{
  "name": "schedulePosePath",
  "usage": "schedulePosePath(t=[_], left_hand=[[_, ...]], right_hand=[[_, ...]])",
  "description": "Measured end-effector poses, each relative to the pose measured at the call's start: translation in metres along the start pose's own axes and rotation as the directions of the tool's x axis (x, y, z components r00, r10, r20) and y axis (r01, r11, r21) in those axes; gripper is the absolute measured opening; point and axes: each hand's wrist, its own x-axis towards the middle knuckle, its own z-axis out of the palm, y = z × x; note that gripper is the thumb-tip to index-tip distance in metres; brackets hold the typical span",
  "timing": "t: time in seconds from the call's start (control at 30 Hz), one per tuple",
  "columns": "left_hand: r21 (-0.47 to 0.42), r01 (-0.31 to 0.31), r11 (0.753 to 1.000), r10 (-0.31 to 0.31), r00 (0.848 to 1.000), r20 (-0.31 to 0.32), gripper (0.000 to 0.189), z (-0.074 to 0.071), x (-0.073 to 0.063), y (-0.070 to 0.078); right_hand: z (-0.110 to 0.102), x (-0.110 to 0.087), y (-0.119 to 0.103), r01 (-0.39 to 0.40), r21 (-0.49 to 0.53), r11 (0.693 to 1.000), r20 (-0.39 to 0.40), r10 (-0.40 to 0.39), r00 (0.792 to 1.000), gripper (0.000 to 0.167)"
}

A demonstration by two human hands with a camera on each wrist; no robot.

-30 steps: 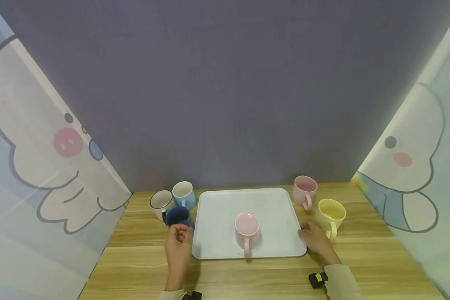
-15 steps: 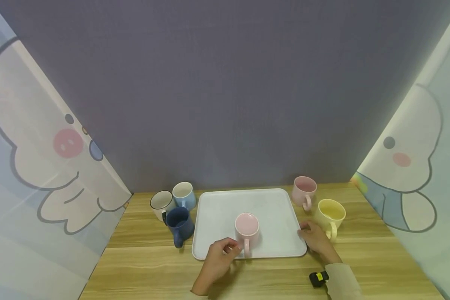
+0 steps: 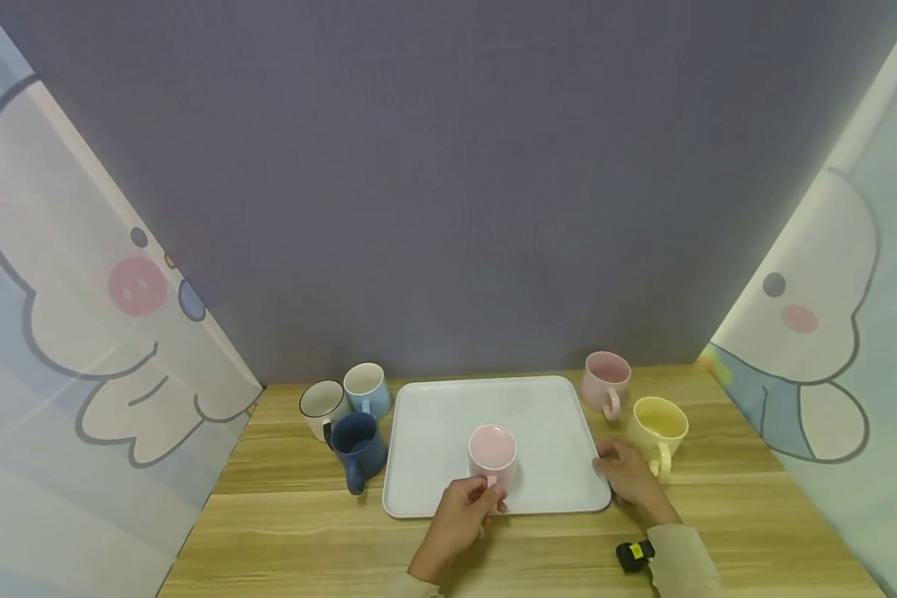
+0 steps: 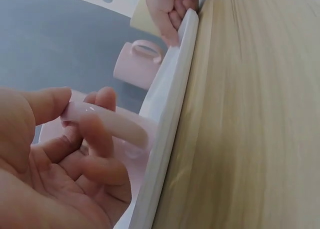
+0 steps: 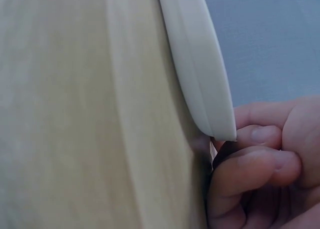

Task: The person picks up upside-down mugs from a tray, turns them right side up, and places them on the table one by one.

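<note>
A pink mug point(image 3: 492, 450) stands upright on a white tray point(image 3: 433, 415), its handle toward the front edge. My left hand point(image 3: 459, 517) pinches that handle point(image 4: 107, 123); in the left wrist view the thumb lies on its top and fingers curl through the loop. At the tray's right side my right hand point(image 3: 631, 480) holds the rim near the front corner. The right wrist view shows curled fingers point(image 5: 250, 171) at the tray's edge point(image 5: 205, 64), where the exact contact is partly hidden.
Left of the tray stand a white mug with a black rim point(image 3: 320, 400), a light blue mug point(image 3: 370, 390) and a dark blue mug point(image 3: 362, 453). To the right are another pink mug point(image 3: 605, 382) and a yellow mug point(image 3: 656, 428), close to the right hand. A grey backdrop point(image 3: 448, 208) rises behind.
My left hand has moved right, from beside the dark blue mug to the pink mug on the tray, and has taken its handle. The right hand stays at the rim.
</note>
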Motion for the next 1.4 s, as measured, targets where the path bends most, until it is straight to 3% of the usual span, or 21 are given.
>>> schedulePosePath(t=[0.17, 0.4, 0.83, 1.07, 1.4], left_hand=[[-0.078, 0.048, 0.996, -0.049, 0.999, -0.011, 0.032, 0.003, 0.003, -0.001], [-0.117, 0.064, 0.991, -0.072, 0.996, -0.057, 0.036, 0.005, 0.004, -0.001], [-0.097, 0.090, 0.991, -0.107, 0.979, -0.175, 0.036, 0.001, 0.005, 0.006], [-0.050, 0.077, 0.996, -0.085, 0.977, -0.195, 0.037, -0.005, 0.007, 0.012], [-0.005, 0.012, 1.000, -0.013, 0.976, -0.218, 0.041, -0.012, 0.014, 0.024]], right_hand=[[0.000, 0.000, 0.000, 0.007, -0.001, 1.000, -0.002, -0.007, 1.000, 0.035], [0.001, 0.000, 0.000, -0.002, 0.003, 1.000, 0.002, 0.002, 1.000, 0.037], [0.001, 0.000, 0.000, 0.000, 0.011, 1.000, 0.005, 0.000, 1.000, 0.035], [0.001, -0.001, -0.001, -0.012, 0.020, 1.000, 0.011, 0.012, 1.000, 0.035], [0.001, -0.001, -0.001, -0.001, 0.036, 0.999, 0.005, 0.001, 1.000, 0.034]])
